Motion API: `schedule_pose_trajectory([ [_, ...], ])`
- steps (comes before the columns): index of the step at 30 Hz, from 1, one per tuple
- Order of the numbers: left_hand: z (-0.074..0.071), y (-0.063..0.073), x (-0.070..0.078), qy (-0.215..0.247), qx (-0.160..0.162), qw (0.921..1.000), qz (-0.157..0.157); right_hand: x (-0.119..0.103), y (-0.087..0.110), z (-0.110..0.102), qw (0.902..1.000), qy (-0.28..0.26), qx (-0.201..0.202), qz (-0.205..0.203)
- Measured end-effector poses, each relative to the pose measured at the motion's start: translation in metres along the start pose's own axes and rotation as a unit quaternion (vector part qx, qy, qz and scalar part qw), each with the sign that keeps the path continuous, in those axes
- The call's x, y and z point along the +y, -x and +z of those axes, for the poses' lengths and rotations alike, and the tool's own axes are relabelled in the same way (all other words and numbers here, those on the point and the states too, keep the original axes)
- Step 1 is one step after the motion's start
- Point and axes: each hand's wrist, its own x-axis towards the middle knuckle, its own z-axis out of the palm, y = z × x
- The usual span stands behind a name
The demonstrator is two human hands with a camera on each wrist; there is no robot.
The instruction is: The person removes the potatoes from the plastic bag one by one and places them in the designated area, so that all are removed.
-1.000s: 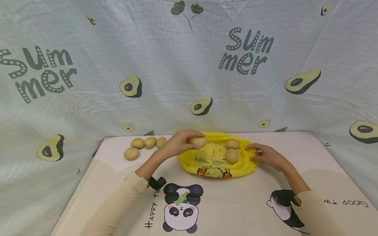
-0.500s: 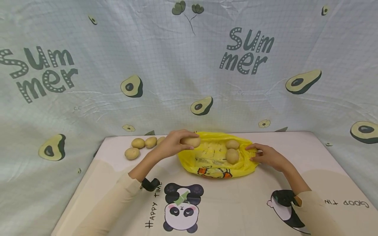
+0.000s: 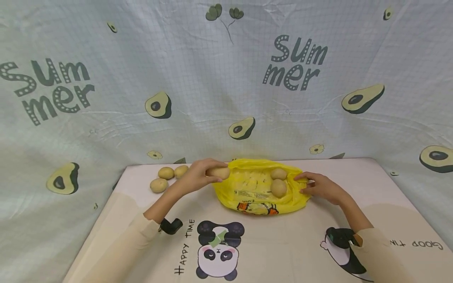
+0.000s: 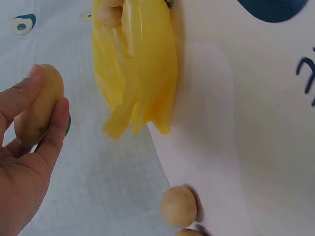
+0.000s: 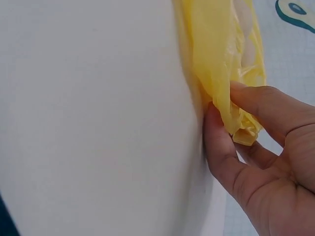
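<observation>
left hand pinched potato, had moved left from over yellow bag to bag's left rim, nearer loose potatoes; seemed on way out. right hand pinched bag. two potatoes lay inside.

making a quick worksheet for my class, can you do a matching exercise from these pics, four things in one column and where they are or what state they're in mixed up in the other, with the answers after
Things
1. Left hand
2. Panda print
3. Right hand
4. Yellow bag

Place or state
A. Open at the top, with two potatoes showing inside
B. Pinching plastic at one end
C. Holding a single potato
D. On the tabletop, lower in the head view than the other three

Right pairs
1-C
2-D
3-B
4-A
</observation>
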Motion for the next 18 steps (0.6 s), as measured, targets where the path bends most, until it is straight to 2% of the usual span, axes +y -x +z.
schedule_pose_trajectory([
  [7, -0.009, 0.009, -0.004, 0.003, 0.011, 0.9998, -0.017, -0.004, 0.002, -0.005, 1.0000, -0.006, -0.008, -0.002],
  [18, -0.016, 0.017, -0.004, -0.017, 0.020, 0.9991, -0.034, -0.004, 0.002, -0.006, 0.9998, -0.015, -0.007, -0.008],
])
